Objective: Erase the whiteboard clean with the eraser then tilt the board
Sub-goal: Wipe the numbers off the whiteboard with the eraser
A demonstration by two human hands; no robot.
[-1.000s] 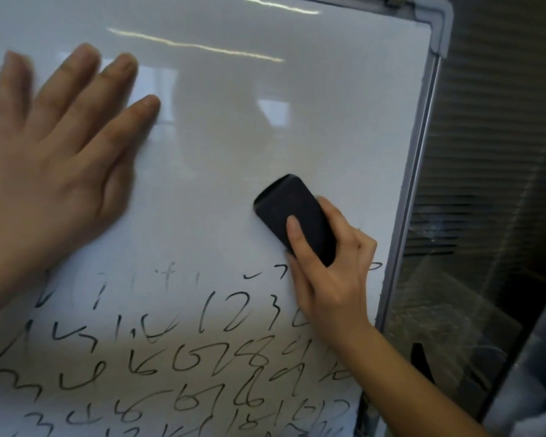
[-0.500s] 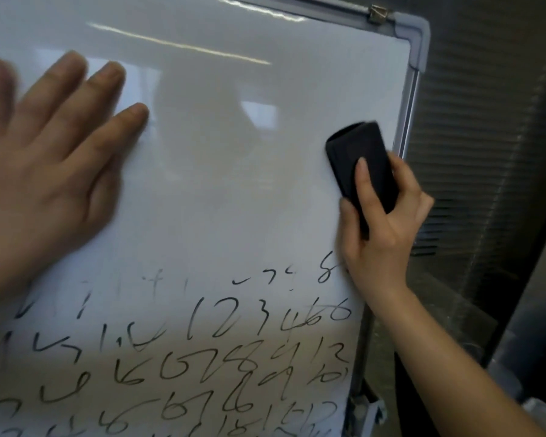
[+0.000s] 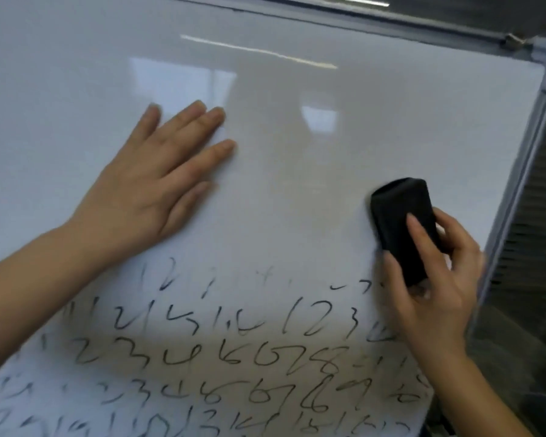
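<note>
Right hand (image 3: 435, 279) grips the black oblong felt eraser (image 3: 404, 225) against the white glossy metal-framed whiteboard (image 3: 297, 137), near its right edge; eraser's long axis runs roughly up-down. Black handwritten numerals (image 3: 227, 357) lie just below and to its left. Left hand (image 3: 152, 187) presses flat, fingers straight, on wiped area. No containers.

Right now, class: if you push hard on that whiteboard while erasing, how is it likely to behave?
The whiteboard probably swings or tilts: the left hand lies flat on it, apparently bracing. Its glossy surface likely lets the eraser, gripped by the right hand, slide easily.
</note>
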